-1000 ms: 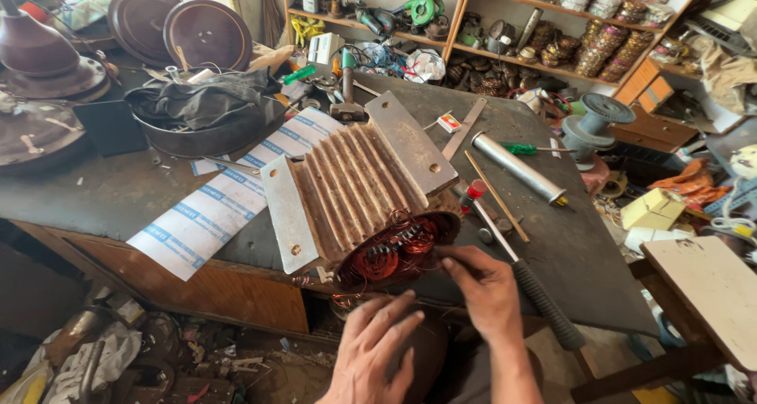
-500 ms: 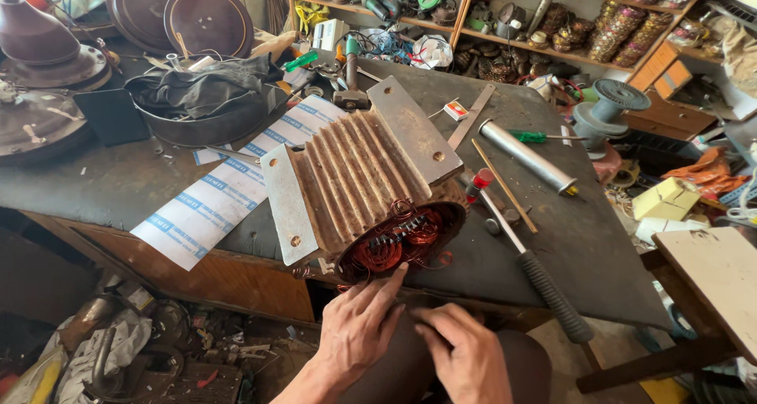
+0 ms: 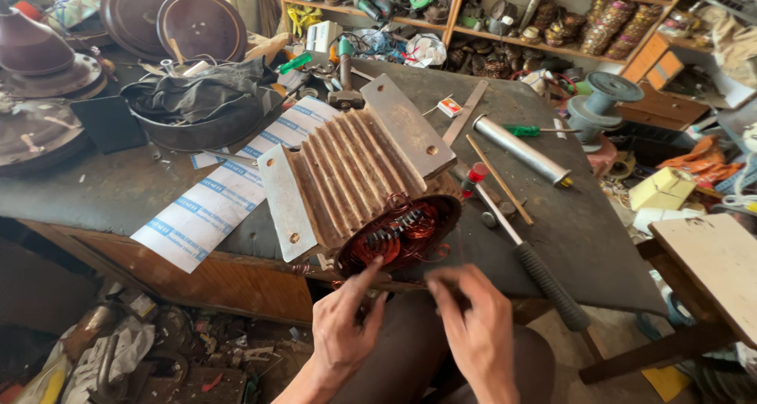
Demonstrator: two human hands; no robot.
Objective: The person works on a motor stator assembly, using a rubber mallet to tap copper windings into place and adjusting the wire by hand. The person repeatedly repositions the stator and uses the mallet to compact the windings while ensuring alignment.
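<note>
Head view: my left hand (image 3: 341, 333) fingers the copper windings (image 3: 398, 234) of the motor stator (image 3: 359, 183) at the workbench (image 3: 102, 187) edge; right hand (image 3: 473, 325) pinches, seemingly, thin wire. Next needs careful teasing.

A long white printed sheet with blue label blocks (image 3: 225, 187) lies diagonally over the counter's (image 3: 102, 187) front edge, a small red-and-white box (image 3: 449, 107) sits near its back edge, and a pale yellow carton (image 3: 662, 188) rests off its right end.
</note>
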